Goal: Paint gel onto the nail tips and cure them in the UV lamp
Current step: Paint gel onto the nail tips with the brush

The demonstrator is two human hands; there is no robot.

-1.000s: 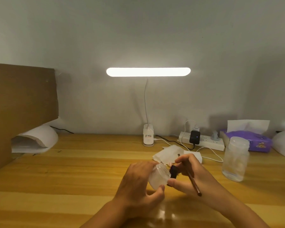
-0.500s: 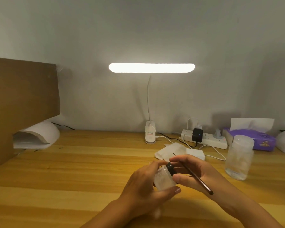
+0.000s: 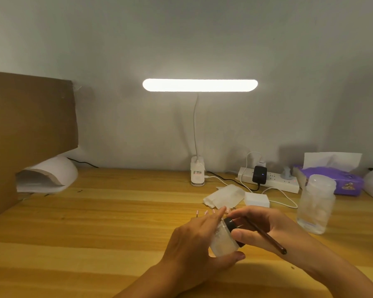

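Gel jar (image 3: pixel 223 240) tilts between the hands, black cap (image 3: pixel 230 224) toward the right hand (image 3: pixel 286 230), which pinches it, brush (image 3: pixel 267 238) tucked alongside; left hand (image 3: pixel 192 246) grips the jar's body.

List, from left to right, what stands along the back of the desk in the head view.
UV lamp → desk lamp → power strip → tissue box
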